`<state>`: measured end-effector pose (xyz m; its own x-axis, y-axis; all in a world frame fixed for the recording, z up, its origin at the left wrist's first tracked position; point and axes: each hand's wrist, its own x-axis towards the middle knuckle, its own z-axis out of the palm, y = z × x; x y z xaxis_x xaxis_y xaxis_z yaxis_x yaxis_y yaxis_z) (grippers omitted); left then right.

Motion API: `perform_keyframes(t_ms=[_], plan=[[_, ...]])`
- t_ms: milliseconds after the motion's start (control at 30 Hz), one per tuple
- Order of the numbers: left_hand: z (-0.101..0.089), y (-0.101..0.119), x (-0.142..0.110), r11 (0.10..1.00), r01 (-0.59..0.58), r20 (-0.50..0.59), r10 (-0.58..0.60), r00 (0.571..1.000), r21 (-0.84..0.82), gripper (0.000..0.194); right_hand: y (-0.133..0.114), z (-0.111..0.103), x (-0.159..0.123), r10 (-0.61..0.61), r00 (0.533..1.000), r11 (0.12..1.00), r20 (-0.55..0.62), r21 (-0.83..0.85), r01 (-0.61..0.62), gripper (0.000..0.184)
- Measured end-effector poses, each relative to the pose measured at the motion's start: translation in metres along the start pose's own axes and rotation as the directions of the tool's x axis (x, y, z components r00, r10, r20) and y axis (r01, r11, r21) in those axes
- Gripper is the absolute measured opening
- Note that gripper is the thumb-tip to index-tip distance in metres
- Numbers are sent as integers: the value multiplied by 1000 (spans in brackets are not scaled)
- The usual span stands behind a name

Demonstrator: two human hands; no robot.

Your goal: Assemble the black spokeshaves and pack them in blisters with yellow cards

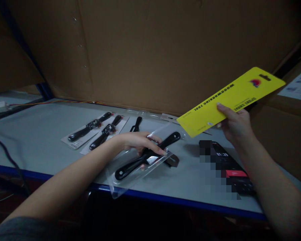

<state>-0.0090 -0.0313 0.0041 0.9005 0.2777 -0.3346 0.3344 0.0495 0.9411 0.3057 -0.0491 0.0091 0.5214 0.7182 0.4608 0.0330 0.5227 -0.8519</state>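
The person's left hand [137, 142] is closed over a clear plastic sleeve [120, 179] and the black two-handled spokeshave [146, 157] inside it. Its fingers hide the middle of the tool, and the plastic glare blurs the metal there. A dark metal piece [172, 161] lies on the table just past the sleeve, partly covered by it, and its exact form is hard to make out. The right hand [237, 126] pinches a yellow backing card [230, 100] printed "WOODWORKING TOOL", holding it tilted above the table, with the thumb on the printed face.

Beyond the left hand, two more spokeshaves [87, 127] lie packed on white cards, near a small black tool [136, 124]. Under the right hand sits a black device [228, 160] showing digits, much of it hidden behind a pixelated patch.

The table [32, 147] has a pale grey top and a blue front edge. A cardboard wall [150, 50] rises behind it, a thin orange wire [55, 101] runs along its back, and a black cable [7, 155] crosses the left end. A printed sheet [297, 86] is cut off at the right.
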Motion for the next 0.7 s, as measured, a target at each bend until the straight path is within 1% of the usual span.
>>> perform_keyframes(t_ms=[67,133,200,300,367,533,633,700], plan=[[0,0,0,1000,-1,7,1,1000,-12,33,-2,-1,1,-29,999,999,-45,40,31,24],[-1,0,0,1000,0,10,1,1000,-21,34,-5,0,1,-32,997,997,-72,74,37,27],[-1,-1,1,1000,9,19,-9,1000,-19,35,-6,2,-2,-4,999,997,-41,74,7,27],[-2,-1,1,1000,20,30,-20,999,5,36,-7,8,-7,38,999,999,29,32,-39,25],[-2,-1,2,999,21,36,-22,999,31,36,-6,11,-10,47,997,999,55,6,-48,24],[-3,-4,3,992,17,10,-19,1000,129,40,-5,13,-12,47,996,999,81,7,-48,18],[-2,-6,4,988,-5,5,4,1000,152,40,-3,16,-14,55,995,998,84,3,-56,15],[-2,-6,3,987,-12,-3,13,1000,159,41,0,19,-16,82,993,997,84,-5,-81,15]])
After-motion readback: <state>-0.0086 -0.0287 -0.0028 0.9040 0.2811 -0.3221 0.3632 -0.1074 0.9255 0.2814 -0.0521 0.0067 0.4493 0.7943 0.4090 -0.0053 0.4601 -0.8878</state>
